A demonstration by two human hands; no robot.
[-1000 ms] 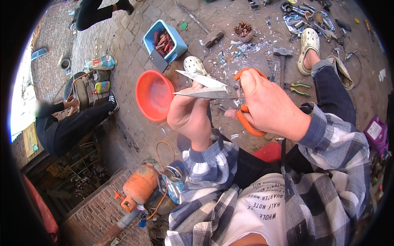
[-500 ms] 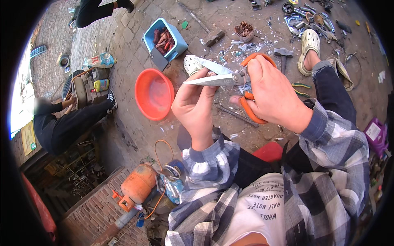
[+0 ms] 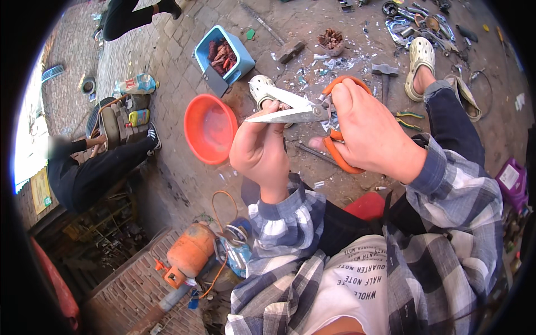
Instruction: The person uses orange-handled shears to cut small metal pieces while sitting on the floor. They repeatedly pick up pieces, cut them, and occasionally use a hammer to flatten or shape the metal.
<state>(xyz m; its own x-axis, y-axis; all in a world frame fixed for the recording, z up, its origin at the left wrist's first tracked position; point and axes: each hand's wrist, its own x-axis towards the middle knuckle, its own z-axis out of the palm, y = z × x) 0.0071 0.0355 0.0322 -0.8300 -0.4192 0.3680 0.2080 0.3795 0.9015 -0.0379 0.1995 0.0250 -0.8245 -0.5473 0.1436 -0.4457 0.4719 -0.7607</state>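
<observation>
My right hand (image 3: pixel 377 134) grips large scissors with orange handles (image 3: pixel 343 156), their metal blades (image 3: pixel 293 114) parted and pointing left. Just below the blades, my left hand (image 3: pixel 258 146) is closed, fingertips pinched around something small at the blades, largely hidden and too small to name. Scattered white scraps (image 3: pixel 318 70) lie on the paving beyond my hands, around a small bowl of brown pieces (image 3: pixel 330 42).
A red basin (image 3: pixel 209 128) and blue bin (image 3: pixel 223 56) sit left of my feet. Hammers (image 3: pixel 384 71), pliers (image 3: pixel 409 124) and metal parts (image 3: pixel 413 28) lie right and beyond. An orange gas cylinder (image 3: pixel 190 251) stands lower left. Another person (image 3: pixel 95 173) sits at left.
Compared with a second ago, both hands and the scissors are slightly higher. They rose most half a second ago, then my left hand dipped back a little.
</observation>
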